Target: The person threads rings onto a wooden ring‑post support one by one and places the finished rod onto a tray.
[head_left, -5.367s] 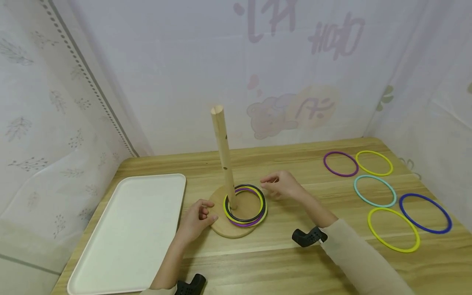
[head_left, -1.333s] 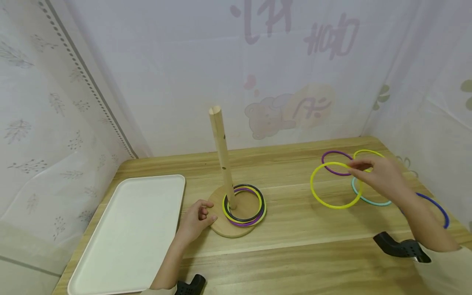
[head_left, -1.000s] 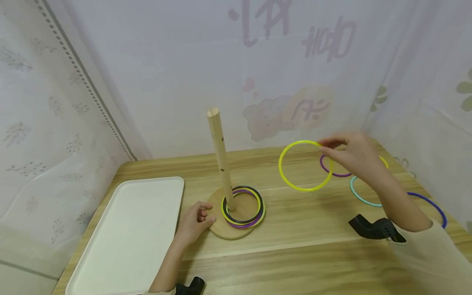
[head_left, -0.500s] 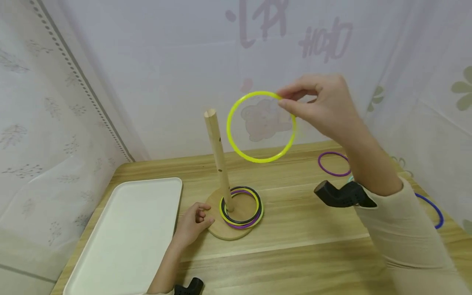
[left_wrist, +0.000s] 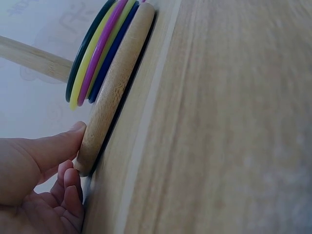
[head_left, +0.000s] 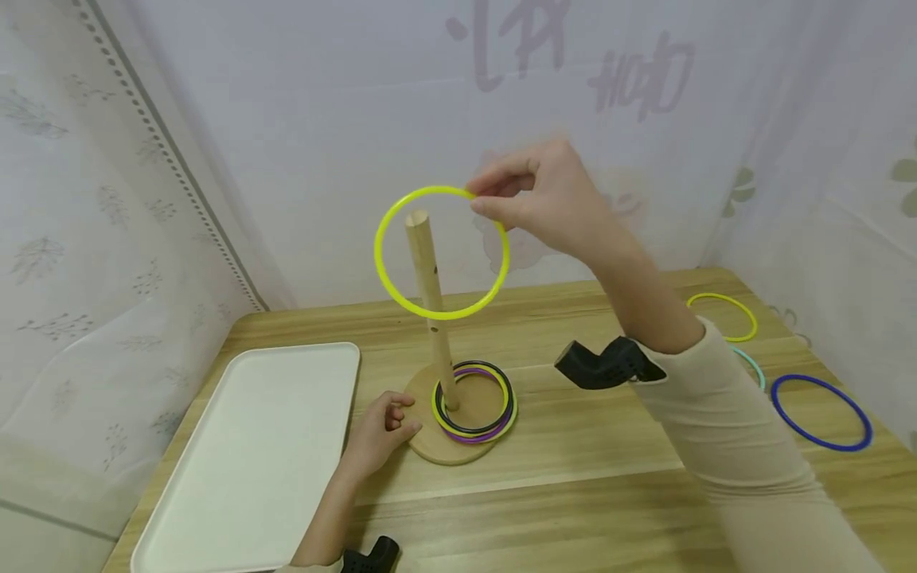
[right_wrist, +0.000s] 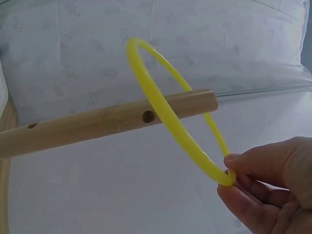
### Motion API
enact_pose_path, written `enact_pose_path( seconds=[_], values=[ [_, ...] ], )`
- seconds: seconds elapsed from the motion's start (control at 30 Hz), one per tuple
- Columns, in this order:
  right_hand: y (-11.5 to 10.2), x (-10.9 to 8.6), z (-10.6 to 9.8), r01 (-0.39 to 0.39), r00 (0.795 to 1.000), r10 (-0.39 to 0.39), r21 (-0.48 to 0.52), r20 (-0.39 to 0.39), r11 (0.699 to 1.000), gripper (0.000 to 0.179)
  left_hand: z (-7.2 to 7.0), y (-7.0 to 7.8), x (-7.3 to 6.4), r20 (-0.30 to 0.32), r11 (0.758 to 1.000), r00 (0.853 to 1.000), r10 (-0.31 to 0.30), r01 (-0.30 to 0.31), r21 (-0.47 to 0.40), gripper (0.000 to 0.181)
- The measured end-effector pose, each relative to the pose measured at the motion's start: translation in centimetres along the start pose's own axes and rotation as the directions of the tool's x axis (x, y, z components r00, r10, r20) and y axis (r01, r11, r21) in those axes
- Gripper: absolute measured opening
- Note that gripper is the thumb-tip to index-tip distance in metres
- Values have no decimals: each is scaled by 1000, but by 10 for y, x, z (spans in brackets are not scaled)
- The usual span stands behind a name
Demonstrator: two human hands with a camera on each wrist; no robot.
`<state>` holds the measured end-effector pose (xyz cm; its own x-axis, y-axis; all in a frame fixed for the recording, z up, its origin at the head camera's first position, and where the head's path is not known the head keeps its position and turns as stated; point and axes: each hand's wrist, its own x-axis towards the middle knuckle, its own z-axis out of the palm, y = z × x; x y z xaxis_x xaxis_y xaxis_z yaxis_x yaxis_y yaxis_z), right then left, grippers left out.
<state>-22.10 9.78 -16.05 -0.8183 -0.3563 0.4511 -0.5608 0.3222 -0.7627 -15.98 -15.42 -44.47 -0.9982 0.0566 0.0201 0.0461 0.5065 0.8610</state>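
My right hand (head_left: 544, 199) pinches a yellow ring (head_left: 442, 316) between thumb and fingers. In the right wrist view the tilted ring (right_wrist: 168, 118) encircles the wooden pole (right_wrist: 97, 122) just below its top end. The pole (head_left: 423, 259) rises from a round wooden base (head_left: 430, 447). Low around the pole lies a stack of several rings, a black ring (head_left: 481, 430) uppermost; the left wrist view shows yellow, purple and blue rings (left_wrist: 114, 51) under it. My left hand (head_left: 376, 434) holds the base's left edge, thumb (left_wrist: 63, 146) at the rim and fingers curled beside it.
A white tray (head_left: 251, 454) lies left of the base. On the table's right are a blue ring (head_left: 824, 444), a yellow ring (head_left: 752, 318) and a light-blue ring (head_left: 759, 370), partly hidden by the right arm. Patterned curtains (head_left: 322, 159) stand behind and at the sides.
My right hand has lifted a yellow ring from the right side of the table and carried it up and left, onto the pole's top. The left hand has stayed at the base.
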Motion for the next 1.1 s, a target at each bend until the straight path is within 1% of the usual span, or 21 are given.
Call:
enact_pose_path(
  seconds=[0.17, 0.37, 0.5, 0.6, 0.67, 0.77, 0.93, 1.03, 1.1],
  values=[
    [26, -2, 11, -101, 994, 101, -5, 33, 995, 18, 0, -1, 1, 5, 1000, 1000, -5, 6, -7, 29],
    [76, -10, 33, -186, 980, 188, -34, 70, 982, 17, 0, 0, 0, 6, 1000, 1000, -6, 6, -8, 29],
    [112, -24, 51, -262, 956, 271, -93, 114, 961, 16, -1, 1, 0, 11, 1000, 1000, -15, 15, -15, 29],
    [137, -36, 63, -316, 932, 329, -104, 154, 943, 15, -1, 3, -1, 14, 1000, 1000, -15, 15, -21, 29],
    [149, -45, 69, -336, 922, 348, -100, 171, 937, 15, -1, 3, 0, 16, 1000, 1000, -12, 12, -24, 30],
    [163, -57, 77, -350, 913, 363, -99, 187, 931, 15, 0, 3, 0, 14, 1000, 1000, -14, 14, -19, 30],
    [176, -73, 87, -366, 900, 389, -143, 197, 920, 12, 0, 3, 0, 4, 1000, 1000, -15, 15, -1, 30],
    [180, -80, 90, -360, 900, 390, -171, 193, 917, 11, 0, 3, 0, 3, 1000, 1000, -10, 10, 6, 30],
    [183, -84, 92, -365, 901, 393, -168, 185, 916, 11, 0, 3, 0, 4, 1000, 1000, -11, 11, 9, 30]
  ],
)
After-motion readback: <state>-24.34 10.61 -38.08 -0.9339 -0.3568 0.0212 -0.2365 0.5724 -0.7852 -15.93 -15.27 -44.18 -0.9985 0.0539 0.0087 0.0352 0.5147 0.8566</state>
